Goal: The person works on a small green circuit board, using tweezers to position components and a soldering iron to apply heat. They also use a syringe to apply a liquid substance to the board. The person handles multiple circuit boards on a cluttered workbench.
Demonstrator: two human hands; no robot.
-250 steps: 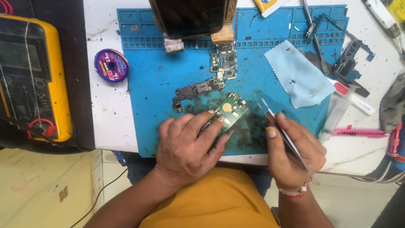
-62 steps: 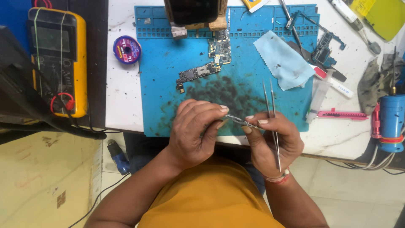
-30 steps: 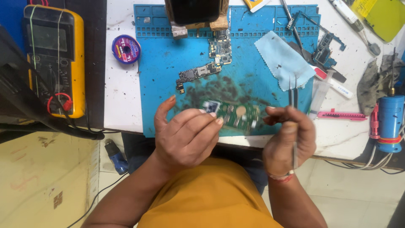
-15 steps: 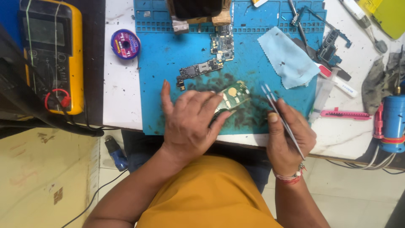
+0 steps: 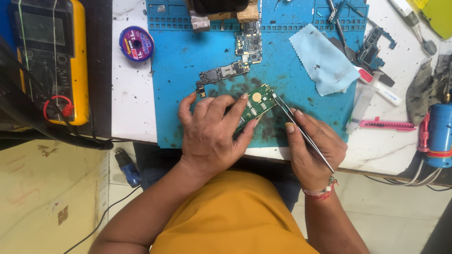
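On blue mat (image 5: 179, 89): loose boards (image 5: 221, 74), cloth (image 5: 322, 66) nearby.

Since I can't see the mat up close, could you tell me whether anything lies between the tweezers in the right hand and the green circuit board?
Nothing visible does. The right hand holds the tweezers with their tips at the edge of the green circuit board, which the left hand pins to the blue mat.
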